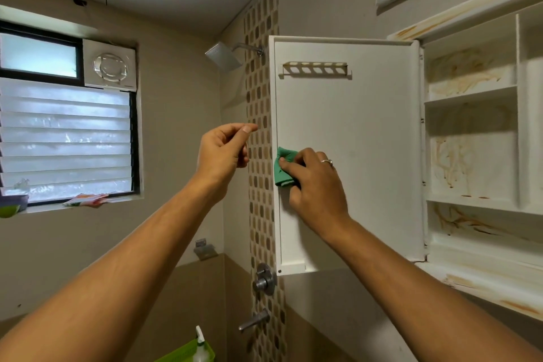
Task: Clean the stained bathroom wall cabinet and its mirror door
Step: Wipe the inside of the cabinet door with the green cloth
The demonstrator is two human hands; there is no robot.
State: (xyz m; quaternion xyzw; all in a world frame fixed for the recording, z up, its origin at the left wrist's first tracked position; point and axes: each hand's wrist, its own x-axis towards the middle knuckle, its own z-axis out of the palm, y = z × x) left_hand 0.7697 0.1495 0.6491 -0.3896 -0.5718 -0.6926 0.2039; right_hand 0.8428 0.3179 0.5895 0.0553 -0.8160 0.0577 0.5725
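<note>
The white wall cabinet point(473, 94) hangs at the right, its shelves and frame streaked with brown stains. Its door point(352, 132) stands swung open to the left, showing the white inner face with a slotted holder point(315, 69) near the top; the mirror side is hidden. My right hand point(314, 185) presses a folded green cloth point(283, 166) against the door's inner face close to its left edge. My left hand point(224, 153) hovers just left of the door edge, fingers loosely curled with thumb and forefinger near each other, holding nothing that I can see.
A shower head point(224, 57) and mosaic tile strip point(261, 114) sit behind the door. Tap fittings point(264, 281) are mounted below. A louvred window point(64, 138) with an exhaust fan point(110, 64) is at the left. A spray bottle point(200, 345) stands in a green basket point(185, 351) at the bottom.
</note>
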